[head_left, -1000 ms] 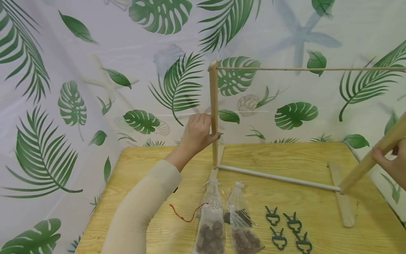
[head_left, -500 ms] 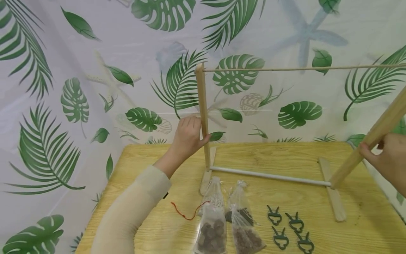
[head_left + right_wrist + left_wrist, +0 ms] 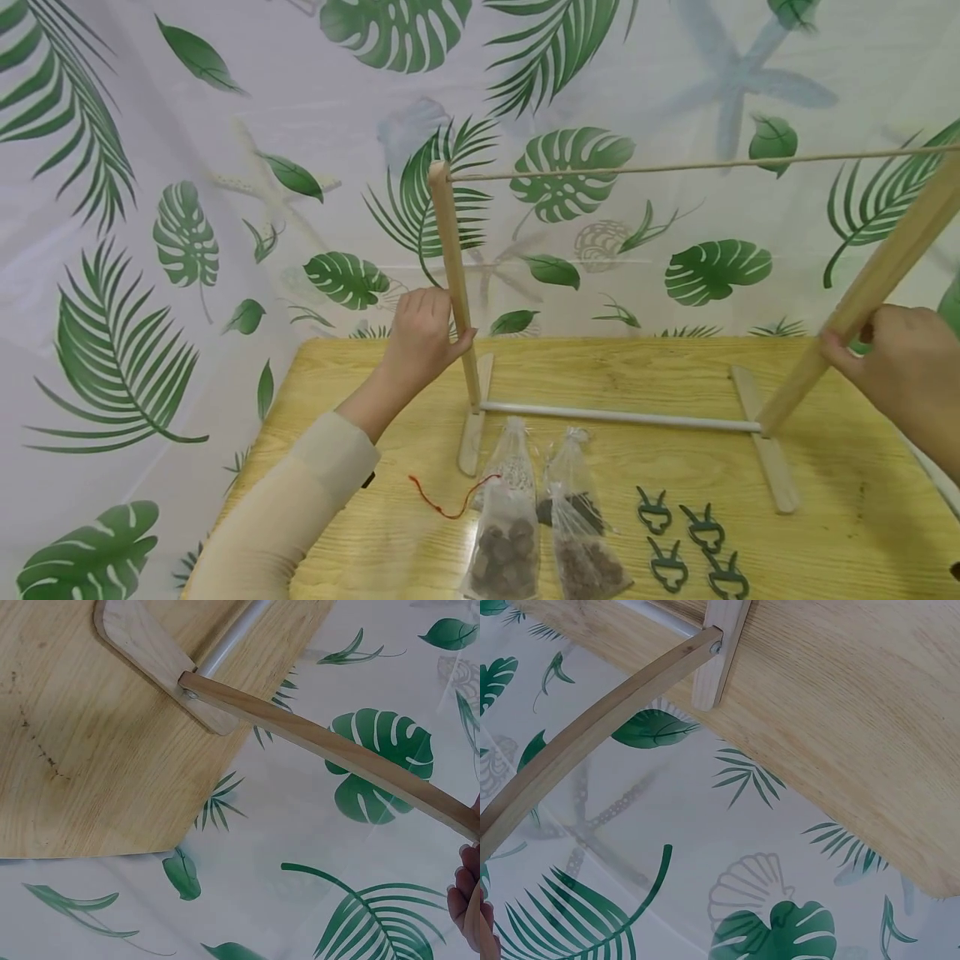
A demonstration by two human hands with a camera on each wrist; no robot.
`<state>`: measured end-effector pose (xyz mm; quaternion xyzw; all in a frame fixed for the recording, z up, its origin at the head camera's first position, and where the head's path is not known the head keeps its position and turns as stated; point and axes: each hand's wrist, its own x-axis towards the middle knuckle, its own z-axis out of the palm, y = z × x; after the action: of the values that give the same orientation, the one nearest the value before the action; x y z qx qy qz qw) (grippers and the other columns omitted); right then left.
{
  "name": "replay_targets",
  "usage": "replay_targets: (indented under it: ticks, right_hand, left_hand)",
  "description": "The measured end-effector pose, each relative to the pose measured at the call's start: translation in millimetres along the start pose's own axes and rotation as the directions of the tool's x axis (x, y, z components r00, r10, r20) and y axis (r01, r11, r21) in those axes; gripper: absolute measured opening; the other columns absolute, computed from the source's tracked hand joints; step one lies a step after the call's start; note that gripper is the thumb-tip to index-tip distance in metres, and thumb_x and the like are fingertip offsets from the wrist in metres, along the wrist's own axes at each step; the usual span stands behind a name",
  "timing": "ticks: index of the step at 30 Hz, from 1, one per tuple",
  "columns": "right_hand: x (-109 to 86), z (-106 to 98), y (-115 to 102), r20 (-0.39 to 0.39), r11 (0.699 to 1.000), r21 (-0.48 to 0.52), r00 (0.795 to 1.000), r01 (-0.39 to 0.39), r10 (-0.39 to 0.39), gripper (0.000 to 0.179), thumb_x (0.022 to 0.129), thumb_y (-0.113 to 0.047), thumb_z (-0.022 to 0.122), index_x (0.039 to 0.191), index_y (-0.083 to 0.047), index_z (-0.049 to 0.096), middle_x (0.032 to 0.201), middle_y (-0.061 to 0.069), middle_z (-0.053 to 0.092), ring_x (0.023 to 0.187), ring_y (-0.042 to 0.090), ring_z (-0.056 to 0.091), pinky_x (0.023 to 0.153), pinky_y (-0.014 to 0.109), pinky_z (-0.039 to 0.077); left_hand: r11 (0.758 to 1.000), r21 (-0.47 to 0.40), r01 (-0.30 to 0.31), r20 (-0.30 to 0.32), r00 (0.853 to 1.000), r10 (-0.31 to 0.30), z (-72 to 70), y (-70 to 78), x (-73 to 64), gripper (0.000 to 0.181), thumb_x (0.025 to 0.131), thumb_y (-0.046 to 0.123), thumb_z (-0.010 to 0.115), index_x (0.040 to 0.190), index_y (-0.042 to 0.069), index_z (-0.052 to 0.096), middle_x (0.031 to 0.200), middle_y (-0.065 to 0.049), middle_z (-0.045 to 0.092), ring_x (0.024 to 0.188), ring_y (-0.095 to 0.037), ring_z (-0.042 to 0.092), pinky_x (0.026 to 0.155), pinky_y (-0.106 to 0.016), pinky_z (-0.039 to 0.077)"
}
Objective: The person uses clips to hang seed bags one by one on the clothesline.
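Observation:
A wooden frame stands on the table, with two upright posts, flat wooden feet, a white crossbar (image 3: 622, 416) low down and a cord (image 3: 675, 166) strung between the post tops. My left hand (image 3: 423, 333) grips the left post (image 3: 452, 242) around its middle, thumb across the front. On the other side my right hand (image 3: 903, 367) holds the right post (image 3: 862, 308), which slants up to the right in the head view. Both wrist views show the posts joined to their feet, the left foot (image 3: 712, 671) and the right foot (image 3: 146, 656), with only fingertips at the image edges.
In front of the frame lie several sheer drawstring bags (image 3: 502, 546) with dark and pale contents. A red string (image 3: 442, 510) lies left of them, several dark green clips (image 3: 667, 567) to the right. A leaf-printed sheet (image 3: 600, 83) hangs behind the table (image 3: 360, 533).
The frame has shifted left and turned to stand squarer to the back edge, both hands moving left with it. The bags and clips stay in place; the head view has shifted slightly.

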<state>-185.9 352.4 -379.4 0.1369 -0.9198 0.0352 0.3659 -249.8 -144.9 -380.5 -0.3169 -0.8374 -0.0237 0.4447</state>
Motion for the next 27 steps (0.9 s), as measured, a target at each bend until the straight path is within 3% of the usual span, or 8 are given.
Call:
replay_targets:
  ticks: [3,7,11,17,27]
  right_hand:
    - [2.8,2.7,-3.5,0.013,1.0,0.026,1.0,-0.014,0.014,0.082,0.091,-0.064,0.023,0.06,0.008,0.048,0.045,0.015,0.043,0.038,0.023,0.033,0.036,0.029,0.022]
    - [7.0,6.7,-8.9,-0.044,0.999,0.006,0.998,0.037,-0.037,0.085,0.091,-0.065,0.02,0.061,0.009,0.048,0.047,0.019,0.046,0.04,0.029,0.038,0.038,0.037,0.029]
    - [10.3,9.1,-16.2,-0.04,0.999,0.026,0.999,0.028,-0.027,0.086,0.089,-0.066,0.018,0.062,0.009,0.049,0.049,0.02,0.049,0.045,0.034,0.044,0.041,0.044,0.035]
    - [15.2,13.2,-26.8,-0.035,0.998,0.034,0.998,0.052,-0.051,0.084,0.089,-0.066,0.017,0.062,0.008,0.048,0.048,0.016,0.046,0.046,0.032,0.043,0.041,0.04,0.033]
    - [17.0,17.3,-33.8,-0.066,0.995,0.047,0.994,0.085,-0.082,0.082,0.091,-0.063,0.022,0.063,0.009,0.048,0.049,0.016,0.047,0.047,0.032,0.045,0.042,0.04,0.034]
  left_hand:
    - [1.0,-0.014,0.008,-0.003,1.0,-0.008,-3.9,-3.3,-4.0,0.047,0.067,0.027,0.084,0.087,-0.001,0.051,0.074,-0.012,0.055,0.069,-0.028,0.054,0.066,-0.038,0.042]
    - [0.999,-0.029,0.017,-0.007,1.0,-0.018,-9.4,-7.7,-8.7,0.046,0.066,0.025,0.084,0.085,0.0,0.05,0.072,-0.012,0.053,0.069,-0.028,0.054,0.067,-0.04,0.043]
    - [0.999,-0.022,0.025,0.003,1.0,-0.025,-15.1,-12.3,-13.9,0.045,0.067,0.024,0.083,0.084,0.0,0.05,0.072,-0.012,0.053,0.069,-0.029,0.054,0.068,-0.04,0.043]
    - [0.999,-0.01,0.049,0.009,0.999,-0.049,-22.1,-19.4,-22.4,0.048,0.063,0.023,0.085,0.083,0.0,0.048,0.071,-0.011,0.051,0.068,-0.029,0.053,0.066,-0.04,0.043]
    - [0.998,0.024,0.065,0.022,0.998,-0.065,-25.1,-25.3,-29.0,0.048,0.067,0.027,0.084,0.083,-0.001,0.049,0.071,-0.012,0.052,0.068,-0.031,0.053,0.066,-0.039,0.043]
